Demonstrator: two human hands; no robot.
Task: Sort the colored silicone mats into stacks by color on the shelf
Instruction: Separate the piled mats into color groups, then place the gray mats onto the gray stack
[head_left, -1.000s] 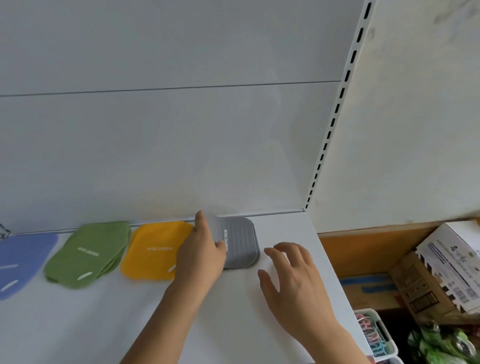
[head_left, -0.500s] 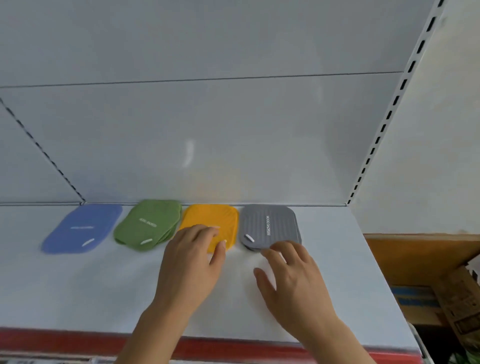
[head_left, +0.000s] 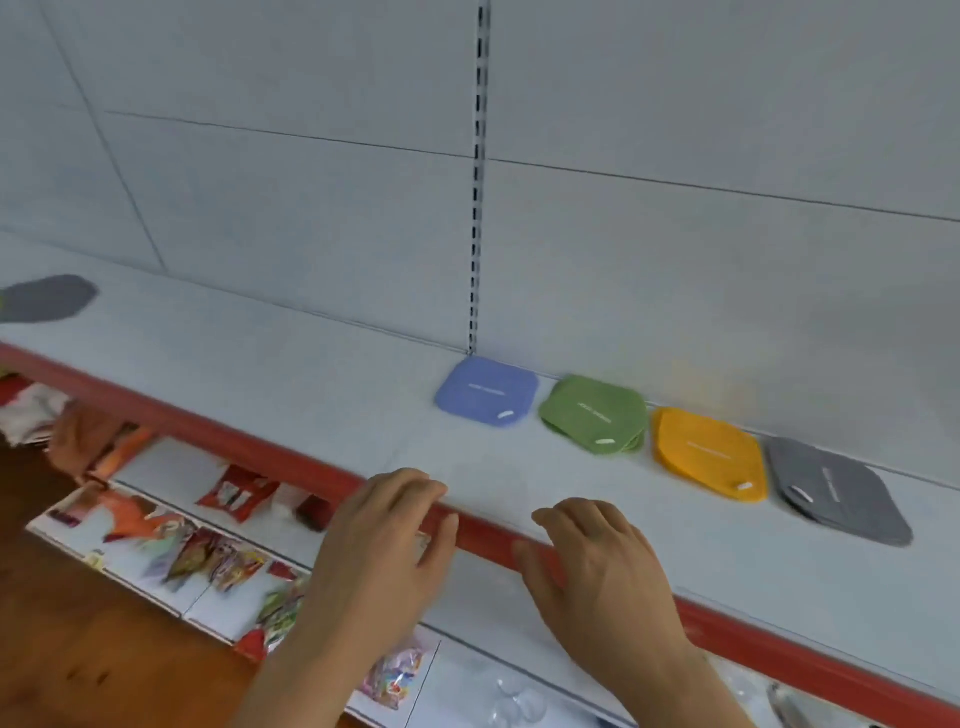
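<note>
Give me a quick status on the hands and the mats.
Left hand and right hand open, holding nothing, at shelf edge. Blue, green, yellow, gray stacks in a row. Stray gray mat far left. Nothing blocking.

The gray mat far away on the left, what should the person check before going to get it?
1. Both hands free: left hand and right hand hold nothing: ok.
2. Gray stack ready at the right end of the row: ok.
3. Stray gray mat lies alone on the shelf: ok.
4. Within arm's reach from here: cannot tell.
5. Blue stack, green stack, yellow stack each one color: ok.
</note>
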